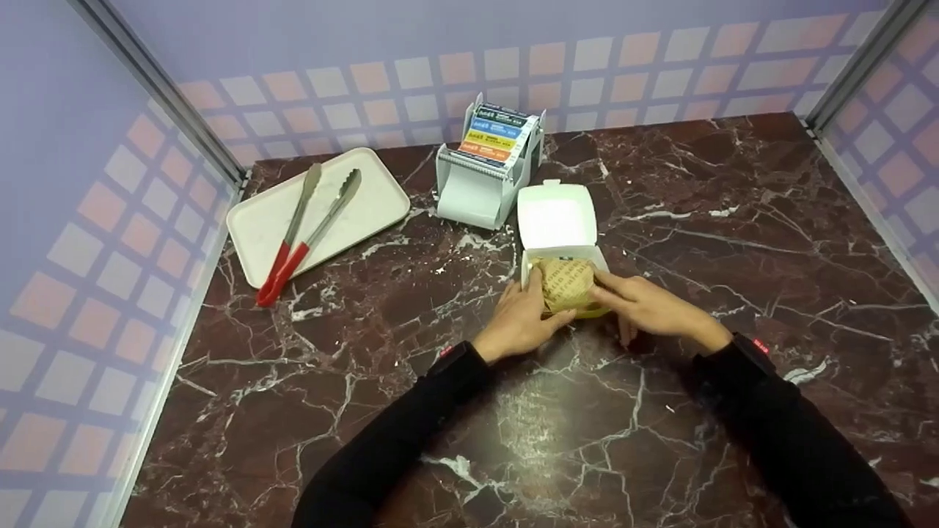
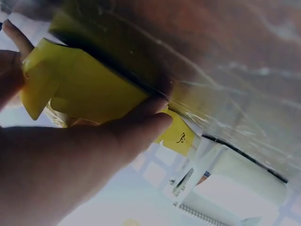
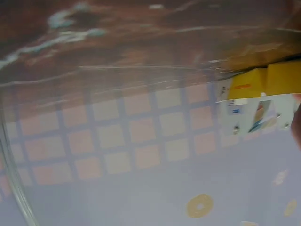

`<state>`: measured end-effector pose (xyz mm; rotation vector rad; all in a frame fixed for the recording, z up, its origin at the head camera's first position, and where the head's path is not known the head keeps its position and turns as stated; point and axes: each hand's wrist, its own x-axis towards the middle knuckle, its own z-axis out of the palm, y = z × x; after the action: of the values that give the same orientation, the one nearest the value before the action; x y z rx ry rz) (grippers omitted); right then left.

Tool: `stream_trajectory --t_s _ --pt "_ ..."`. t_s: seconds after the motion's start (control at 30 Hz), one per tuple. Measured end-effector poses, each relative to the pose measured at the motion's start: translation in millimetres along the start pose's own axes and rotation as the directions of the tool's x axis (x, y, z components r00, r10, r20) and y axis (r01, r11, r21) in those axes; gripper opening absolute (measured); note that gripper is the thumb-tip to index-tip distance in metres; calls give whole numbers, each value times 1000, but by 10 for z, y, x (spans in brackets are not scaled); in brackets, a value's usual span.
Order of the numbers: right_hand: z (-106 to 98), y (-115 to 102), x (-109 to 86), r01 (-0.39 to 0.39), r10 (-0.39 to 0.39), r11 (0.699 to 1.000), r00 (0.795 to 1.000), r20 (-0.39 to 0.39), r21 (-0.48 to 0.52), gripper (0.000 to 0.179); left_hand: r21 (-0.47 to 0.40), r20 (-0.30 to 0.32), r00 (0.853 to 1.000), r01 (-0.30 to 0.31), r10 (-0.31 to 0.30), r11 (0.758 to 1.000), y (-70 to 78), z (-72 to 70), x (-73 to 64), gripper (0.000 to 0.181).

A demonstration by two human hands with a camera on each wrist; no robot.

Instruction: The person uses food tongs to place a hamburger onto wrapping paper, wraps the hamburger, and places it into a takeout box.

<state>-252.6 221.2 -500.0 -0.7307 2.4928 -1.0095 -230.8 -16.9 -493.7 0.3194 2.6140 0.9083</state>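
A burger wrapped in printed brown paper (image 1: 566, 283) sits in the base of a clamshell burger box (image 1: 556, 214), white inside and yellow outside. The lid lies folded back. My left hand (image 1: 519, 317) grips the box's near left corner, fingers by the burger and thumb at the front. In the left wrist view that thumb (image 2: 155, 126) lies against the yellow front wall (image 2: 99, 89). With thumb and index finger, my right hand (image 1: 645, 304) holds the burger's right edge. Only a bit of that hand shows in the right wrist view, beside the yellow box wall (image 3: 282, 77).
Behind the box stands a white dispenser (image 1: 484, 169) with rolls of coloured labels. A white tray (image 1: 374, 183) lies at the back left, with red-handled tongs (image 1: 297, 242) across it. Tiled-pattern panels (image 1: 502, 73) border the dark marble table (image 1: 293, 411).
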Motion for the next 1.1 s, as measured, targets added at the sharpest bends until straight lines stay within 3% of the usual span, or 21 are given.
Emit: stream_trajectory --t_s 0.07,0.17,0.23,0.33,0.57,0.77,0.93,1.1 --pt "5 23 7 -13 13 1000 1000 -12 -21 61 -16 -7 1000 8 -9 1000 -9 2 -8 95" --pt "23 29 21 15 -30 986 996 -88 -166 56 -15 -16 1000 10 -11 1000 -17 16 -9 98" --pt "29 17 32 23 -60 967 988 -141 -253 53 -3 -20 1000 6 -6 1000 -19 27 -11 103" --pt "33 7 46 9 -80 953 972 -222 -301 45 29 -27 1000 -10 11 1000 -22 48 -6 108" --pt "15 67 136 15 -62 991 933 -355 -134 26 90 -46 998 -40 44 995 -42 73 13 104" --pt "-120 118 279 -7 5 1000 934 -358 -2 18 101 -59 997 -35 41 994 -39 34 16 103" --pt "-148 185 342 -12 52 992 947 -316 127 43 108 -56 997 -40 46 993 -41 25 25 102" --pt "-115 189 352 32 60 957 950 -305 289 77 109 -49 998 -36 42 993 -53 37 31 103"
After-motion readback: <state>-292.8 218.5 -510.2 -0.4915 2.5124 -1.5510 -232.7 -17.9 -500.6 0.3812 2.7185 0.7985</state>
